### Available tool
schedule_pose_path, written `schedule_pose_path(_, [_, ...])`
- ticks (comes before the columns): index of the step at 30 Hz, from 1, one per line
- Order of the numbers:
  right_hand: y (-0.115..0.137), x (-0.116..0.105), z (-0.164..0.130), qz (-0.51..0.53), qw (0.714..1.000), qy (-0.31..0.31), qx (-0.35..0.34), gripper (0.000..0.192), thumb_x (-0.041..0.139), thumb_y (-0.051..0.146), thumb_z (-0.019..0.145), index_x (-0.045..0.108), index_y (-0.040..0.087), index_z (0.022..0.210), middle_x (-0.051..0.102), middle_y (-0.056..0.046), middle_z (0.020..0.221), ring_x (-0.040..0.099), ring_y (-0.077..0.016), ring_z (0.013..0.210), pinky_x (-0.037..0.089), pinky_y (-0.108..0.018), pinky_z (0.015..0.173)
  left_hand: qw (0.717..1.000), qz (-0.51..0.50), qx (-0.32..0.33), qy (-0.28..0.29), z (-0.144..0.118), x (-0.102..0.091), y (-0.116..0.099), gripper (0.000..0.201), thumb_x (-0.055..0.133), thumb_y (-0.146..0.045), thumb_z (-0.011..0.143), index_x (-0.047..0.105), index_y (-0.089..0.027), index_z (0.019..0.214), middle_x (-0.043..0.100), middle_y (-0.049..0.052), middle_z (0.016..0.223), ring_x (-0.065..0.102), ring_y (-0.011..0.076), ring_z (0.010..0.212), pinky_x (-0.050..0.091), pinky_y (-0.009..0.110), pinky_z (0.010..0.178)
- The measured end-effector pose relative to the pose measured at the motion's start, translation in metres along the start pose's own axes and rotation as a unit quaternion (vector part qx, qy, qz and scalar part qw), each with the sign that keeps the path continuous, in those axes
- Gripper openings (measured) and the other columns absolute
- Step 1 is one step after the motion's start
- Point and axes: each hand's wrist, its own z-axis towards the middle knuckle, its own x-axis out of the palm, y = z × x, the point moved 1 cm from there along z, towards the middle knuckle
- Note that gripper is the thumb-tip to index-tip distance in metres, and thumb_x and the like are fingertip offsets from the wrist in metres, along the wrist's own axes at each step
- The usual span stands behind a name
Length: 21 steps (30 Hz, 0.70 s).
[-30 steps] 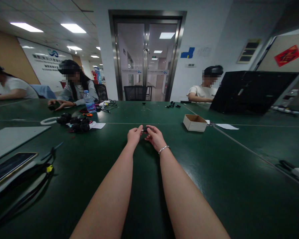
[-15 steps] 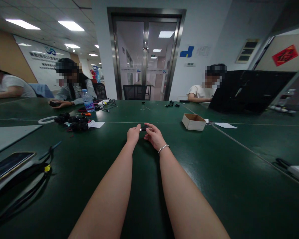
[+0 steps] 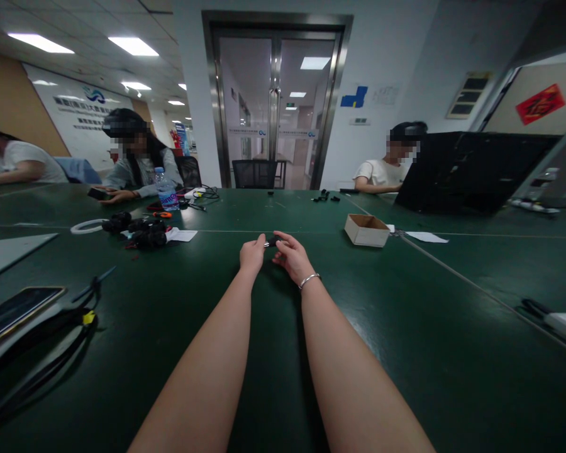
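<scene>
While both arms reach straight ahead in the head view, I read my left hand [image 3: 252, 255] and my right hand [image 3: 290, 257] as pinched from either side on one small black part with a pale metal end [image 3: 270, 242], held just above the dark green bench [image 3: 405, 327]. Fingers on both hands are narrowed around it; the part is too small to identify.

Progress, as a judgement:
1. Pick-up is done: the part is off the bench and in both hands.
2. Fitting or joining is under way; I cannot tell whether the pieces are seated.
3. Setting the part down remains.

The open brown cardboard box [image 3: 366, 229] stands to the right, well apart. A cluster of similar black parts [image 3: 144, 233] lies to the left, suggesting further units.
</scene>
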Motion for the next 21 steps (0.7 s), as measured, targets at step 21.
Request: schedule_pose_path(21, [0.0004, -0.0003, 0.0020, 0.024, 0.997, -0.072, 0.014, 0.019, 0.074, 0.018, 0.076, 0.063, 0.017, 0.091, 0.062, 0.002, 0.065, 0.048, -0.0063, 0.042, 0.053, -0.022, 0.046, 0.995, -0.079, 0.019, 0.051, -0.0029, 0.0036, 0.0039, 0.047, 0.051, -0.061, 0.079, 0.055, -0.017, 0.064, 0.054, 0.002, 0.060, 0.049, 0.0131, 0.053, 0.039, 0.023, 0.046])
